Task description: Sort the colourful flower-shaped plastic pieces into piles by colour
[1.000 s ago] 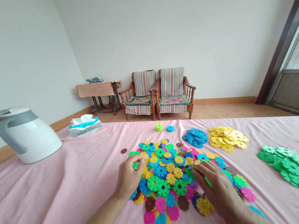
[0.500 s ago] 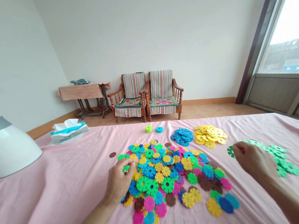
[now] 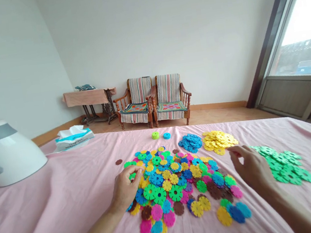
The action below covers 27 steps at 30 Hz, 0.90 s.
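A heap of mixed-colour plastic snowflake discs (image 3: 176, 183) lies on the pink cloth (image 3: 55, 207) in front of me. My left hand (image 3: 125, 188) rests at the heap's left edge, its thumb and fingers pinched on a green disc (image 3: 131, 175). My right hand (image 3: 252, 168) hovers between the heap and a sorted green pile (image 3: 285, 162), fingers curled together; whether anything is in them is hidden. A blue pile (image 3: 190, 142) and a yellow pile (image 3: 219, 140) lie behind the heap.
A white kettle (image 3: 4, 153) stands at the far left, with a tissue pack (image 3: 73, 137) behind it. A small green stack (image 3: 155, 135), a small blue stack (image 3: 166, 135) and a lone brown disc (image 3: 118, 162) sit apart. Two wooden chairs (image 3: 153, 99) stand by the wall.
My right hand lifted a green disc from the heap, carried it right to the green pile, then drew back left without the disc showing. My left hand stayed pinched at the heap's edge.
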{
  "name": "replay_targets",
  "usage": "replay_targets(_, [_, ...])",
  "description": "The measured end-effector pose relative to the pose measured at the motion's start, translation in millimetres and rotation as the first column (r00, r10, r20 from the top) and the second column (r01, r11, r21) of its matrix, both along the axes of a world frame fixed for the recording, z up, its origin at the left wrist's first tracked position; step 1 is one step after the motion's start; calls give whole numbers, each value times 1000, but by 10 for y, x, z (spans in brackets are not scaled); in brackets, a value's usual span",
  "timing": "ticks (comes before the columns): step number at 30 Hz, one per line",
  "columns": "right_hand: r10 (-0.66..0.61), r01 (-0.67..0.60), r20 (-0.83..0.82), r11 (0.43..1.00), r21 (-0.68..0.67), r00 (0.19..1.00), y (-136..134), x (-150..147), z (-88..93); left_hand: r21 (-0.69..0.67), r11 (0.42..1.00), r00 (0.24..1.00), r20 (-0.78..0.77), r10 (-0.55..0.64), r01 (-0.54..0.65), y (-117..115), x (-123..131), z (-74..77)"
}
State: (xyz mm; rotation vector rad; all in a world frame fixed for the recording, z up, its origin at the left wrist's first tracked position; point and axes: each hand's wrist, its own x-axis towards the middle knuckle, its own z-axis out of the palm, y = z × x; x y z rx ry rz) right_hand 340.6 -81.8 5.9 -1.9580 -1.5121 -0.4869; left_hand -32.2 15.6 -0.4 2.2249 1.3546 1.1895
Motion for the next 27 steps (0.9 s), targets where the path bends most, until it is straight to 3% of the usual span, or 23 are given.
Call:
replay_targets(3, [305, -307, -86, 952, -12, 949, 27, -493, 22, -5, 1000, 1000, 6, -1, 1, -2, 2, -4])
replay_targets(6, [531, -543, -136, 837, -72, 837, -27, -987, 84, -6, 1000, 1000, 11, 7, -7, 0, 1, -3])
replay_targets(8, [626, -644, -153, 753, -134, 764, -77, -1242, 126, -13, 1000, 1000, 12, 8, -8, -4, 2, 1])
replay_targets(10, [653, -671, -156, 713, -204, 741, -113, -1417, 138, -21, 1000, 1000, 14, 3, -2, -13, 5, 10])
replay_targets(16, [590, -572, -19, 775, -267, 807, -100, -1562, -16, -22, 1000, 1000, 17, 2, -2, -36, 17, 39])
replay_targets(21, [645, -589, 148, 752, -294, 750, -121, -1558, -51, -40, 999, 999, 39, 2, 0, -40, 25, 25])
replay_targets(24, [643, -596, 155, 759, -262, 750, -154, -1544, -40, -45, 999, 999, 43, -1, 2, -70, 54, -5])
replay_targets(27, [573, -556, 98, 816, -159, 813, -145, -1469, -54, -38, 999, 999, 36, -11, 12, -103, 87, -33])
